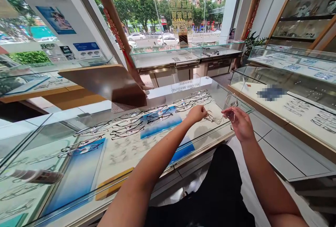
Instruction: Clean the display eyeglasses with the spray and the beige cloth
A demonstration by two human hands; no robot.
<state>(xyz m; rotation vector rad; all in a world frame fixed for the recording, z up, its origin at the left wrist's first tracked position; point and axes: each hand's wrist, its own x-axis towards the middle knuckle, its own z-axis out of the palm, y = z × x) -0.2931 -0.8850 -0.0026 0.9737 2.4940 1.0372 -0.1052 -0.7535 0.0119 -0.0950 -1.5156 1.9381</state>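
In my right hand is a pair of thin-framed eyeglasses, pinched by the fingers and raised over the right end of the glass display case. Over the same end of the case, my left hand is closed with its fingertips pressed together. Right beside those fingertips is a beige, cloth-like patch; whether they grip it I cannot tell. Several eyeglasses sit in rows just beyond my left hand. More dark-framed glasses spread leftward along the case, some over a blue card.
A white and pink bottle appears at the case's left end. Behind the case is a brown wooden panel. Another glass case with eyeglasses runs along the right, across a tiled floor. More cases line the window.
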